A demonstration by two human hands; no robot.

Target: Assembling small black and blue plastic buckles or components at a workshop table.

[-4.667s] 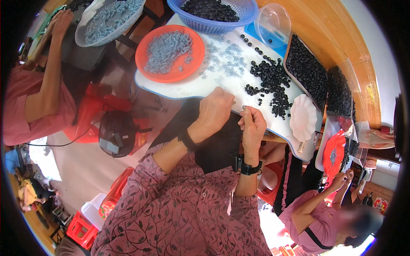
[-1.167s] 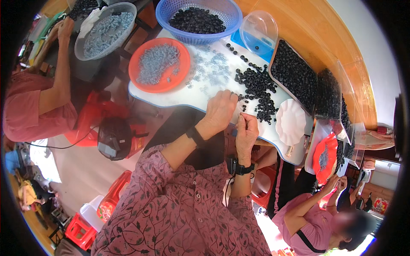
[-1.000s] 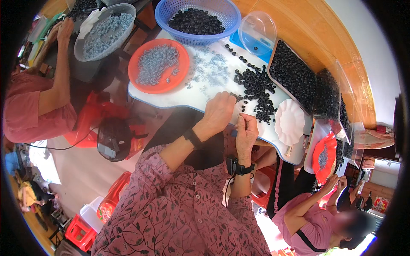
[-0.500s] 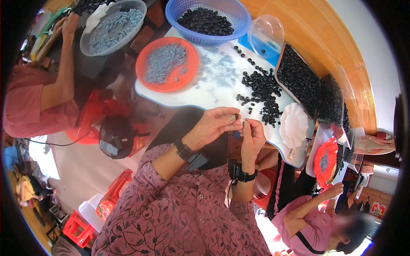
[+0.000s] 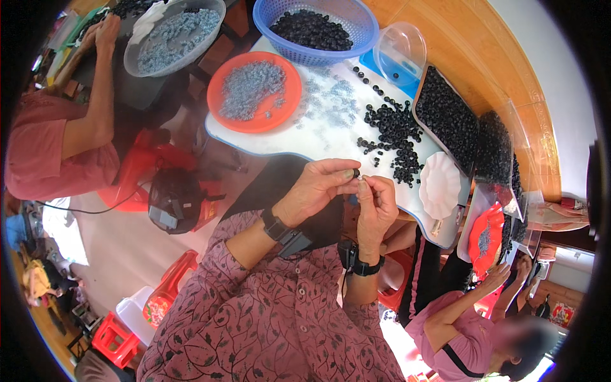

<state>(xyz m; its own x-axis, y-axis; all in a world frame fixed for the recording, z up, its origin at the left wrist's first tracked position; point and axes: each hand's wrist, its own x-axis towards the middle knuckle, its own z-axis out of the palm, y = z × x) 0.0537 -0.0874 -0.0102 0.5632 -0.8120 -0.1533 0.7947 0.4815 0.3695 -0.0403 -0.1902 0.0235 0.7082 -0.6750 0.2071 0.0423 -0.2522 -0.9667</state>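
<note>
Thumb and fingers of my left hand pinch a small black round part just off the table's near edge. My right hand is closed at the fingertips on a tiny pale piece, which touches or nearly touches the black part; its exact shape is too small to tell. Beyond the hands, a loose pile of black round parts lies on the white table. A red plate heaped with small grey-clear pieces stands to the left, with more such pieces scattered beside it.
A blue basket of black parts stands at the back. On the right are a tray of black parts and a white scalloped dish. Co-workers sit at left and lower right. Red stools stand on the floor.
My fingertips have drawn slightly closer together, bringing the pale piece up to the black part. The table has shifted a little rightward in view. The co-worker at lower right has moved their hands.
</note>
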